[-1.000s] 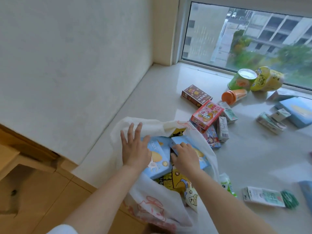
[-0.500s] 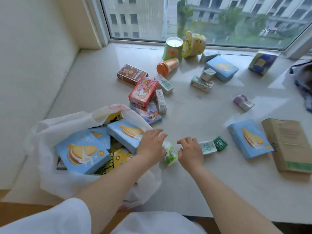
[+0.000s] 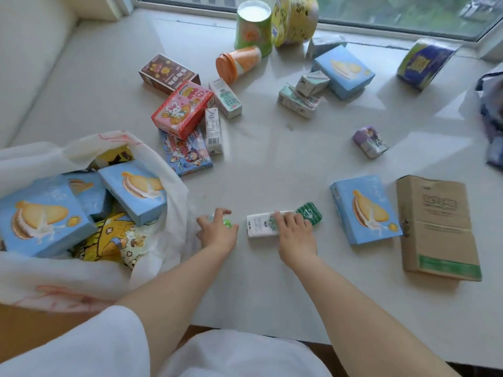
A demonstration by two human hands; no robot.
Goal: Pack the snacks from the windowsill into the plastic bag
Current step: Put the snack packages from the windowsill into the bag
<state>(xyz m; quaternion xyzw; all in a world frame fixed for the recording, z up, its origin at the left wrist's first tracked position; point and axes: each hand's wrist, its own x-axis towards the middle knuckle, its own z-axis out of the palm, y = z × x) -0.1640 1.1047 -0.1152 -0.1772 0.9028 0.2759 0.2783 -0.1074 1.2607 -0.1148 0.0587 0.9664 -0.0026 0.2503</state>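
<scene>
A white plastic bag (image 3: pixel 163 248) lies open at the left of the windowsill (image 3: pixel 272 164), with several blue biscuit boxes (image 3: pixel 40 216) and yellow packets inside. My left hand (image 3: pixel 217 234) curls over a small green-and-white packet (image 3: pixel 226 222) just right of the bag's mouth. My right hand (image 3: pixel 294 235) rests its fingers on a white packet with a green end (image 3: pixel 261 225), which lies flat on the sill. Another blue biscuit box (image 3: pixel 364 209) lies right of it.
A brown cardboard box (image 3: pixel 438 227) lies at the far right. Red, brown and blue snack boxes, small milk cartons (image 3: pixel 213 130), an orange cup (image 3: pixel 236 62) and green and yellow tubs are spread toward the window. A dark bag (image 3: pixel 492 118) is at the right edge.
Both hands left the boxes in the bag and moved right onto the sill. The left hand has closed over the green packet and the right hand has reached onto the white packet.
</scene>
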